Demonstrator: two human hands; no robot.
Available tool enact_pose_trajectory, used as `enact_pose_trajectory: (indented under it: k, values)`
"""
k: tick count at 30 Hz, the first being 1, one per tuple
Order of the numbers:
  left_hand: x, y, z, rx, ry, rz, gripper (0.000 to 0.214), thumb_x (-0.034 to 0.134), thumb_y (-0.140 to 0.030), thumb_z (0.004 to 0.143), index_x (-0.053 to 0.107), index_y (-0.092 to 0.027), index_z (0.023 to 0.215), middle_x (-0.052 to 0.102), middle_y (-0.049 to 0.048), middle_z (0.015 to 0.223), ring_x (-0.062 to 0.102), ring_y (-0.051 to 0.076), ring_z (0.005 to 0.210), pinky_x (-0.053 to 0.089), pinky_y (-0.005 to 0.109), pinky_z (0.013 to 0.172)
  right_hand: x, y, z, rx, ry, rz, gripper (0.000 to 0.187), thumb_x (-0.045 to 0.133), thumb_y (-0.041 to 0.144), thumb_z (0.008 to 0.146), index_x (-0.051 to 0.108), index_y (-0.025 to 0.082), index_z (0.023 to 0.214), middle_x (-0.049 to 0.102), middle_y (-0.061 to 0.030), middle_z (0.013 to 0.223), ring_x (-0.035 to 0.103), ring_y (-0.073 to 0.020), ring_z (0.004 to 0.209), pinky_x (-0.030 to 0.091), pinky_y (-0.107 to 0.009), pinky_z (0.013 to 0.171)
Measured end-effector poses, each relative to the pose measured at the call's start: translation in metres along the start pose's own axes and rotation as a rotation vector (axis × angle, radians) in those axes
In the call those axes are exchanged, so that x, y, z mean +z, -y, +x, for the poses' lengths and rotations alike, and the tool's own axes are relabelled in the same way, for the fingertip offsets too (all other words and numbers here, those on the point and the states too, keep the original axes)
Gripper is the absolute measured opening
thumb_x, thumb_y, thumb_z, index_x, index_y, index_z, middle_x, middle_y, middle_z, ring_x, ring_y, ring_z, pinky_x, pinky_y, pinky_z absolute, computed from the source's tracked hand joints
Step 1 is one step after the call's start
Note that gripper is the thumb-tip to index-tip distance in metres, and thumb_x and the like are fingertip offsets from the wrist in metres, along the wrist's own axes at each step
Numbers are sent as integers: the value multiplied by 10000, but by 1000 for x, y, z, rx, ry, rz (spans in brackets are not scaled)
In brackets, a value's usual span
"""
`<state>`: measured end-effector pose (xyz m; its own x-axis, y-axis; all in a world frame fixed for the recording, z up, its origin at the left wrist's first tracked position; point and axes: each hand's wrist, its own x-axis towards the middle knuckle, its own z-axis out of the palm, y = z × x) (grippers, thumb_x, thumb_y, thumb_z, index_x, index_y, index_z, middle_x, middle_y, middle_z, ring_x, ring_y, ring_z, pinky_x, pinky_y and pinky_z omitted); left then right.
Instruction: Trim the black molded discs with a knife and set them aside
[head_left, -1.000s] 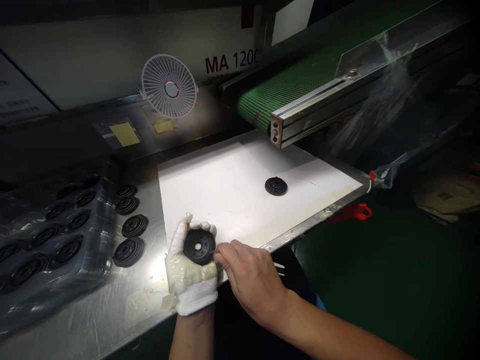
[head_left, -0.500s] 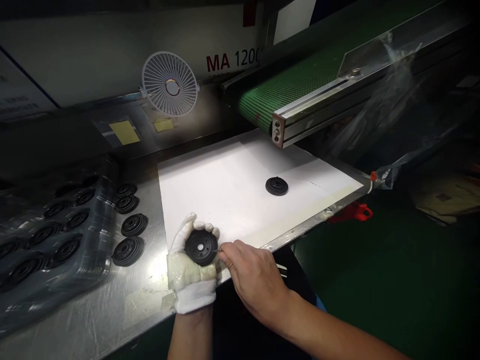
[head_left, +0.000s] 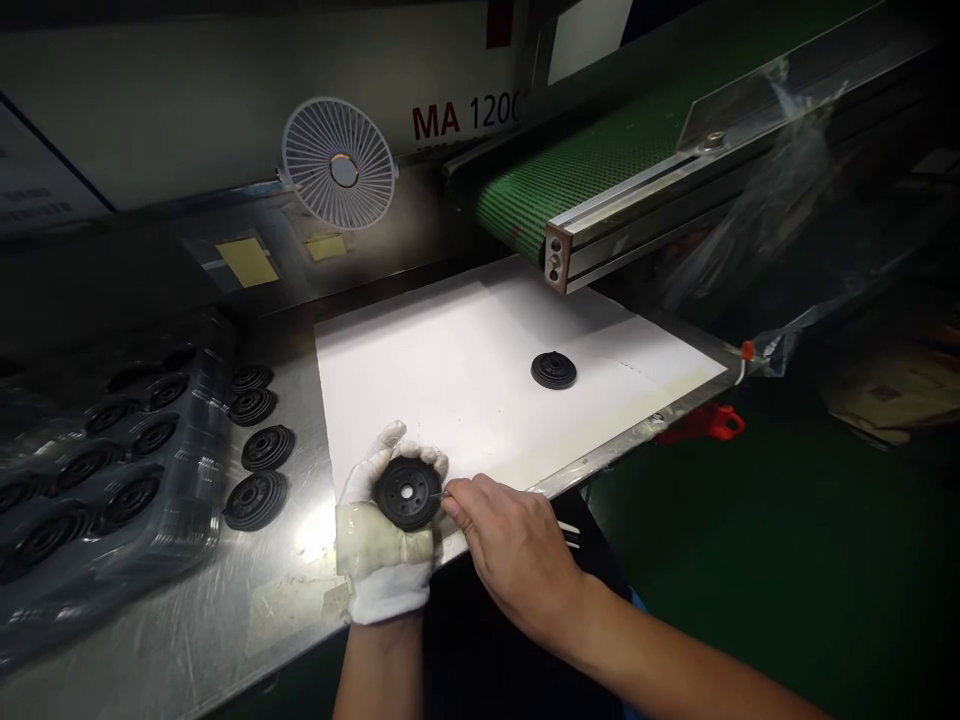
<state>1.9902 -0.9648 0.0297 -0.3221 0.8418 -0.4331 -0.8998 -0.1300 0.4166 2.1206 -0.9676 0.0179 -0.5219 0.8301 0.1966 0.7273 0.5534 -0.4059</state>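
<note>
Perhaps the likeliest trouble is what looks like a thin metal pick skidding off the rim of the black ribbed rubber disc and jabbing the white-gloved left hand, should the disc turn in that shallow hold. Its grip cups the disc on the palm, fingers curled round the 12 o'clock edge, above the steel table. The bare right hand sits at the disc's 4 o'clock, its grip pinched narrow on the pick.
</note>
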Motion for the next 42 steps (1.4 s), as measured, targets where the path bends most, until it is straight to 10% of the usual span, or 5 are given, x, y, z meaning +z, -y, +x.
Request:
enact_pose_trajectory:
  k: [8, 13, 25, 31, 42]
  values:
    - [5, 7, 3, 168, -68, -90, 137, 600, -101, 761, 627, -162, 880, 577, -28, 656, 576, 95, 632, 525, 300, 758, 5, 14, -2, -33, -12, 8, 196, 381, 272, 968, 533, 223, 855, 580, 8, 735, 513, -155, 614, 223, -301, 538]
    - [1, -1, -2, -48, 56, 32, 357, 560, -182, 711, 630, -156, 1060, 656, 112, 933, 618, 286, 924, 513, 497, 798, 0, 5, 0, -32, -25, 10, 220, 367, 286, 979, 542, 219, 862, 585, 6, 746, 527, -153, 630, 238, -301, 540]
    - [8, 6, 3, 151, -89, -93, 150, 573, -86, 767, 629, -152, 889, 591, -5, 682, 587, 107, 662, 523, 331, 786, 4, 12, -1, -33, -25, 2, 196, 393, 270, 967, 541, 219, 848, 574, 7, 729, 517, -156, 619, 241, -306, 541]
    - [3, -1, -2, -103, 38, 32, 355, 541, -192, 719, 626, -145, 1061, 642, 109, 868, 624, 274, 845, 530, 468, 726, 0, 4, -1, -12, -11, 13, 231, 361, 290, 983, 551, 217, 872, 591, 0, 759, 538, -157, 653, 263, -298, 560]
    - [2, 9, 5, 148, -52, -122, 117, 578, -108, 782, 624, -165, 873, 568, -24, 664, 569, 102, 649, 514, 304, 764, 3, 9, -1, 15, 5, 36, 226, 354, 285, 980, 540, 221, 867, 586, 6, 742, 536, -161, 637, 268, -294, 558]
